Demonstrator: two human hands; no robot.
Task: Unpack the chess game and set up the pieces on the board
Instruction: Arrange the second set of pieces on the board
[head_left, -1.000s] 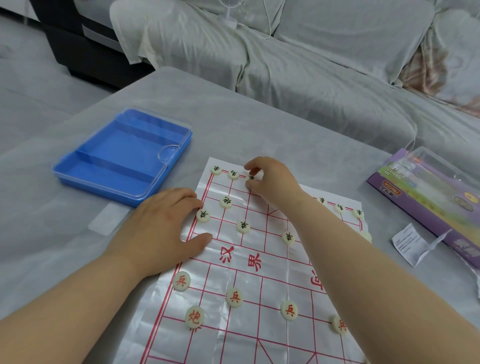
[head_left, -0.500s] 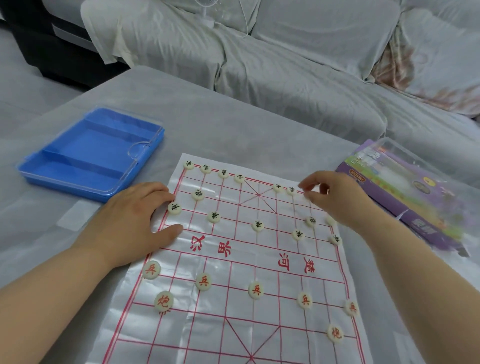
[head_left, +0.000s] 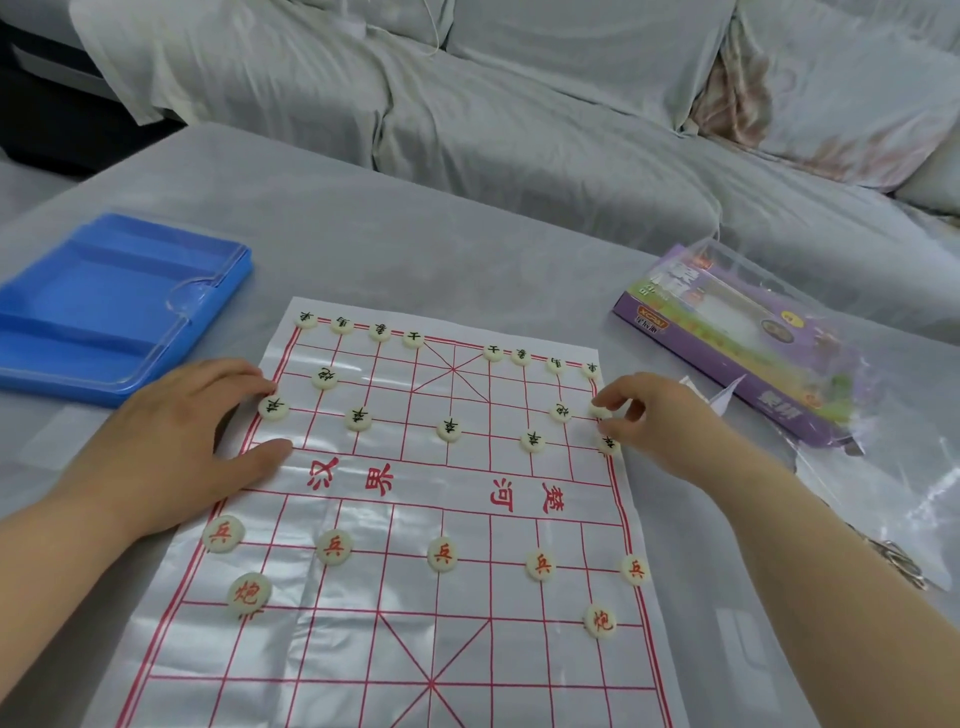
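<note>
My right hand (head_left: 649, 422) pinches a chess piece (head_left: 598, 410) at mid-right of the frame. My left hand (head_left: 174, 441) presses flat on the board (head_left: 332, 649).

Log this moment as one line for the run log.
left hand rests on xiangqi board left edge | right hand pinches xiangqi piece at right edge

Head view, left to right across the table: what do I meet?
Blue tray, left hand, board it presses flat, right hand pinching a piece, purple box.
</note>
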